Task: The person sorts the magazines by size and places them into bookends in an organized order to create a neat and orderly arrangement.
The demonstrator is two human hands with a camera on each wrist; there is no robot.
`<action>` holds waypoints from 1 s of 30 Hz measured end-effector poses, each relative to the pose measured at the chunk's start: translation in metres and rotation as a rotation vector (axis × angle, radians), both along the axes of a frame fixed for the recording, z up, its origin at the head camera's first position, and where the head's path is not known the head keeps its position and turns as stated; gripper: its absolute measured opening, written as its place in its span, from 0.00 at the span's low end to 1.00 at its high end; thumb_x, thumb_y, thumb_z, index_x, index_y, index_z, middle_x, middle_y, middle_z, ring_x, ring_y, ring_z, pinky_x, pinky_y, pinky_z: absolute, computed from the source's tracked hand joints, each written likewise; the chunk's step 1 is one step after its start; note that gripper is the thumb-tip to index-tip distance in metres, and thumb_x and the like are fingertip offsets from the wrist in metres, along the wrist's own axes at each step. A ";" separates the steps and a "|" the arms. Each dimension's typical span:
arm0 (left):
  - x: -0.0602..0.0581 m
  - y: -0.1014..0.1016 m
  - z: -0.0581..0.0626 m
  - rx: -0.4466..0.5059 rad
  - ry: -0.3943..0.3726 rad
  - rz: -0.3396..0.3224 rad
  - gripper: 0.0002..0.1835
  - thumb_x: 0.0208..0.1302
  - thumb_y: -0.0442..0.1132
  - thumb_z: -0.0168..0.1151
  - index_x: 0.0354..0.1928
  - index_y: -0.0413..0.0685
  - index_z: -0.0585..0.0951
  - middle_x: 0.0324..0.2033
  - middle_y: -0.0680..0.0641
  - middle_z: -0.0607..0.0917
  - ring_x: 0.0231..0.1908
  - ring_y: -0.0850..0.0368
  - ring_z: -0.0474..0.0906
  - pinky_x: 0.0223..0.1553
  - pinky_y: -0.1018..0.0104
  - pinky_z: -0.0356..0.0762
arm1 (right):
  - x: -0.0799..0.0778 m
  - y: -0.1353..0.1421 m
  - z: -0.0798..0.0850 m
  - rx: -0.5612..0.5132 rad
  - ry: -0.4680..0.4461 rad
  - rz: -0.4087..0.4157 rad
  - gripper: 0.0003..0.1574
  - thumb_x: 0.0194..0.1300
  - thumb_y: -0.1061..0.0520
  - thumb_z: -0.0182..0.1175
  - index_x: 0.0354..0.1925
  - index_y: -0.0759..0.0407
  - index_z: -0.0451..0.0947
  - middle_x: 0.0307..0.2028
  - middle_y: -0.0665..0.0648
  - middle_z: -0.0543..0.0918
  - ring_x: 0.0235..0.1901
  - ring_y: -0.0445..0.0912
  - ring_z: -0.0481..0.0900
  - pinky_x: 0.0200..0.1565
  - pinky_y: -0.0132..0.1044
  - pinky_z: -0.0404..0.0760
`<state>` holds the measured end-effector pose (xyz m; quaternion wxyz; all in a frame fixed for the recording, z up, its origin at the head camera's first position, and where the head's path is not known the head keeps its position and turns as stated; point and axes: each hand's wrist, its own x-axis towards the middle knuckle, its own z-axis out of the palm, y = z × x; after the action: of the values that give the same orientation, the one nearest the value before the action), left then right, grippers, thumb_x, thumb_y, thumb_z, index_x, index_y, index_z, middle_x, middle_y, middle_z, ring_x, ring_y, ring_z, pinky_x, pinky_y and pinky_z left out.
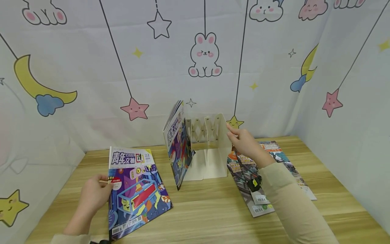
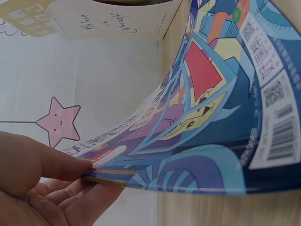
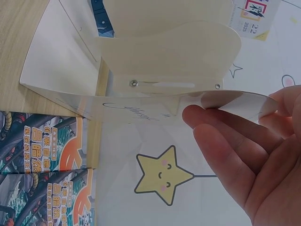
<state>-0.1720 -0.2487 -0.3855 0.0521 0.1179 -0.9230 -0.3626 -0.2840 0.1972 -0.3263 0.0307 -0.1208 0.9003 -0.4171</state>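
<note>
At the left of the head view, my left hand [image 1: 95, 194] pinches the left edge of a purple-blue magazine [image 1: 138, 193], thumb on its cover and fingers underneath. The left wrist view shows that magazine [image 2: 197, 103] bending upward at the pinched edge. My right hand [image 1: 247, 144] pinches the upper edge of the right end panel of a cream expandable book stand [image 1: 224, 145]. In the right wrist view its fingers lie against the outer face of the panel [image 3: 141, 107], thumb on the other side. A similar magazine [image 1: 179, 149] stands upright at the left end of the stand.
Two dark-covered magazines, one [image 1: 243, 184] overlapping the other [image 1: 287, 162], lie on the wooden table [image 1: 207, 210] right of the stand, partly under my right forearm. A white curtain [image 1: 170, 74] with cartoon prints hangs behind the table and along its sides.
</note>
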 end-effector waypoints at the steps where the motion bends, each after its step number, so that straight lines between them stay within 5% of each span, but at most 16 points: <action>1: 0.000 0.000 0.000 -0.001 0.001 0.000 0.18 0.65 0.34 0.51 0.50 0.24 0.69 0.36 0.27 0.82 0.24 0.53 0.80 0.22 0.65 0.75 | 0.000 0.000 0.000 0.002 0.002 0.002 0.33 0.75 0.46 0.42 0.73 0.43 0.48 0.17 0.58 0.70 0.21 0.50 0.77 0.21 0.40 0.77; 30: 0.008 0.008 0.010 -0.014 0.033 -0.001 0.17 0.65 0.34 0.52 0.49 0.24 0.70 0.36 0.27 0.82 0.24 0.53 0.81 0.22 0.67 0.75 | 0.002 -0.002 0.001 -0.012 -0.020 -0.010 0.33 0.75 0.44 0.42 0.73 0.41 0.47 0.19 0.60 0.71 0.22 0.50 0.76 0.22 0.39 0.77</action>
<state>-0.1640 -0.2409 -0.3754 0.0679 0.1110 -0.9245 -0.3582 -0.2820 0.1957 -0.3257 0.0369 -0.1122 0.8981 -0.4236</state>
